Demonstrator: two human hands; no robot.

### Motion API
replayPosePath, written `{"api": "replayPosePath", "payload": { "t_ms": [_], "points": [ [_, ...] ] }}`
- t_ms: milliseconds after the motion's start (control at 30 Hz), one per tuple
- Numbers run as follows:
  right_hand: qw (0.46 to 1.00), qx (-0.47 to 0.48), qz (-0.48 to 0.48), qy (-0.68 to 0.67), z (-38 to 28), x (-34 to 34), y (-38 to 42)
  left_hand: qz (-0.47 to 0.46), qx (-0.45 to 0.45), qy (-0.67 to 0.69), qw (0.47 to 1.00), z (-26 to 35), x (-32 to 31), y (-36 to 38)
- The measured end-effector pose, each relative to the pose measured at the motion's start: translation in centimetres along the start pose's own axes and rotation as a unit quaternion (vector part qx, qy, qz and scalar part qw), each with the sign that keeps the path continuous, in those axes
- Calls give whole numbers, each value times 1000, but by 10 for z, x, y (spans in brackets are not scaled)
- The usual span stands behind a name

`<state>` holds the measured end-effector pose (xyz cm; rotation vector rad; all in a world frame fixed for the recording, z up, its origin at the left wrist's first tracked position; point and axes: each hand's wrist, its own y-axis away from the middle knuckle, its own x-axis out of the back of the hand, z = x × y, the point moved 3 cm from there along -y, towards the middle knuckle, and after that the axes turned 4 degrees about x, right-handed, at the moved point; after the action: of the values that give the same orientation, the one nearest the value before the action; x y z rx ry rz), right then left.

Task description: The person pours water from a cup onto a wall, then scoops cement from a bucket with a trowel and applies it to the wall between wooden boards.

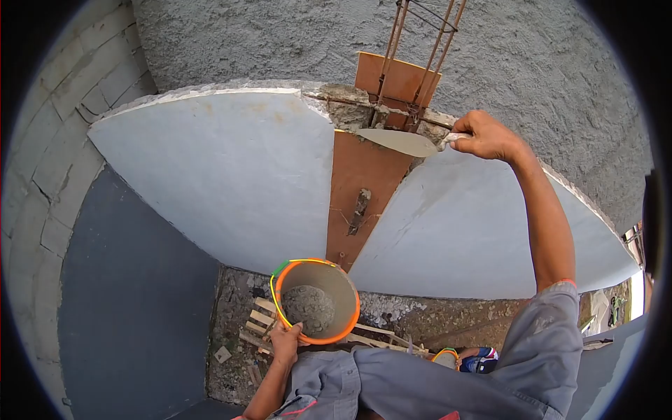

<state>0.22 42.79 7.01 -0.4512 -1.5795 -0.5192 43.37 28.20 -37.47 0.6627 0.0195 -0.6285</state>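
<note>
My right hand (483,136) is closed around the handle of a trowel (400,142). The trowel's pale blade reaches left across the top of a brown board (367,168), just below upright steel bars (392,52). Low in front of me, my left hand (285,341) grips the rim of an orange bucket (353,315). Wet grey mortar (308,309) lies in the bottom of the bucket. Its yellow handle with a green grip rests along the left side of the rim.
Light blue wall panels (224,168) flank the brown board, with a rough broken top edge. Behind rises a rough grey wall (252,42); at left stands a block wall (42,175). Far below, another person (479,359) is beside a second bucket (446,358), near wooden slats (259,322).
</note>
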Motion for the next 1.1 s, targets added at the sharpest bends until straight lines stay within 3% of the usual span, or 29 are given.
{"api": "replayPosePath", "payload": {
  "t_ms": [33,100,267,367,467,600,667,700,767,800,867,1033,1100],
  "points": [
    [1000,0,-16,-9,-12,-15,5,14,11,2,1000,4,-3,1],
    [993,112,18,35,-48,-53,24,27,3,-5,1000,3,-3,-7],
    [983,126,-124,51,-100,-206,46,10,-19,-26,999,22,-19,-28],
    [972,179,-133,81,-118,-279,45,22,-8,-62,998,46,-38,-30],
    [973,193,-83,99,-127,-331,42,-3,-32,-181,983,59,-53,-41],
    [963,180,-101,170,-120,-381,53,-55,-46,-312,948,95,-99,-29],
    [955,194,-215,69,-106,-403,69,-80,-88,-329,937,96,-113,-32],
    [955,192,-215,65,-101,-405,79,-100,-129,-340,926,97,-119,-33],
    [962,84,-245,-89,-90,-408,102,-107,-140,-369,913,107,-137,-21],
    [962,84,-242,-89,-86,-411,111,-117,-155,-357,914,112,-148,-11],
    [947,52,-224,-226,-89,-421,132,-133,-188,-348,909,115,-154,-3],
    [921,20,-202,-334,-129,-420,144,-144,-162,-330,919,123,-143,12],
    [917,11,-147,-370,-137,-413,136,-138,-175,-327,918,127,-132,11]
  ]
}}
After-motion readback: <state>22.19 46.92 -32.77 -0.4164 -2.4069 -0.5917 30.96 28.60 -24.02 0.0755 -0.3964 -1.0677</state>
